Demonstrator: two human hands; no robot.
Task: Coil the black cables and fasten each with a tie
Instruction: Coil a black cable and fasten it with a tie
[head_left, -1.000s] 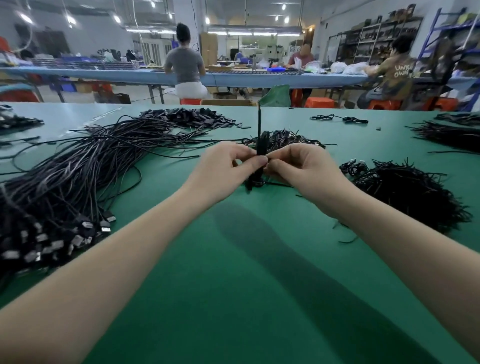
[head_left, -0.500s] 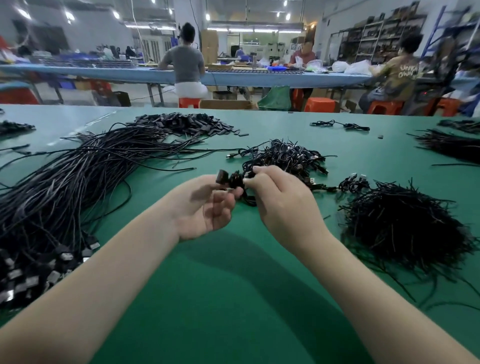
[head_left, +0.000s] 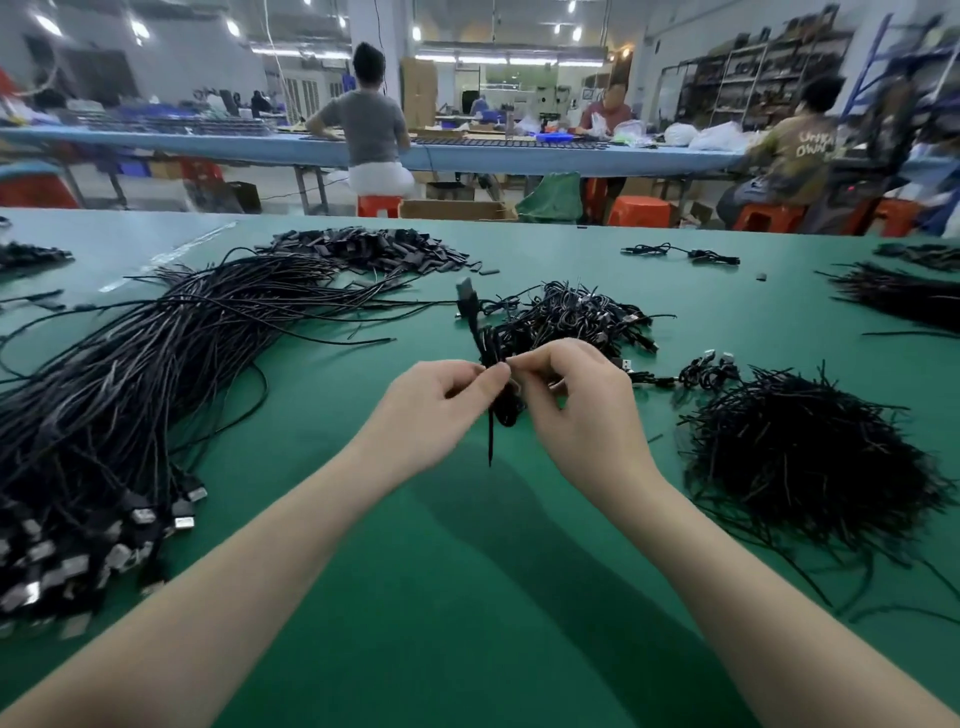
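A coiled black cable (head_left: 501, 379) was held above the green table (head_left: 467, 597), at its middle and just in front of a heap of finished bundles (head_left: 571, 317). One plug end (head_left: 466, 291) stood up above the hands, and a thin tie (head_left: 490, 441) hung straight down below the coil. The coil was pinched from the left between the thumb and forefinger of the left hand (head_left: 441, 400), whose other fingers were curled under the palm. The right hand (head_left: 582, 400) was closed on the coil from the other side, its fingertips bent inward and meeting those of the left; whether the tie itself was gripped there could not be told. Both forearms were stretched forward from the lower corners, bare, with the wrists raised off the table. To the left, a large sheaf of loose cables (head_left: 130, 374) was spread out, its plugs lying near the front edge. To the right, a thick pile of ties (head_left: 810, 462) was heaped. Farther back, more small black parts (head_left: 374, 249) were laid out.
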